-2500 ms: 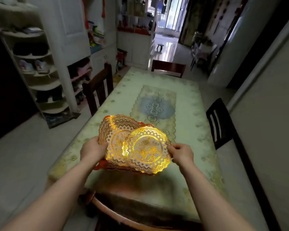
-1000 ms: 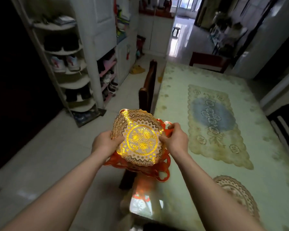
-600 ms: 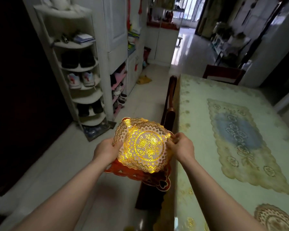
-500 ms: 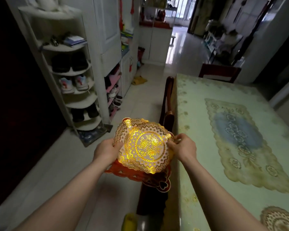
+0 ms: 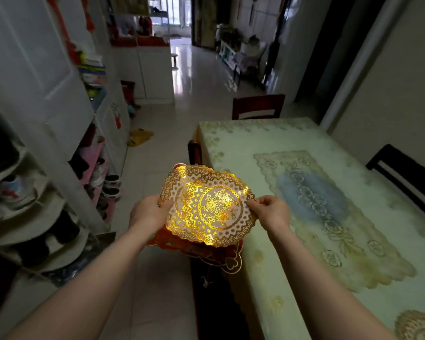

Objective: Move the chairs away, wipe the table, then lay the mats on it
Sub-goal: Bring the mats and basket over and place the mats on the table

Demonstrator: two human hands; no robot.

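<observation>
Beside the left edge of the green-clothed table (image 5: 231,143), the left hand (image 5: 147,212) grips the stack of round gold lace mats (image 5: 206,204) underneath while the right hand (image 5: 271,212) pinches the top mat's rim, probably to peel it off for laying.

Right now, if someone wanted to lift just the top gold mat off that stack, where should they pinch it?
Probably at its scalloped right rim, coming from the table side. The top gold mat is thin, flat and fanned slightly right of the mats beneath, so that edge is free. The right hand already pinches there, while the left hand supports the stack.
</observation>
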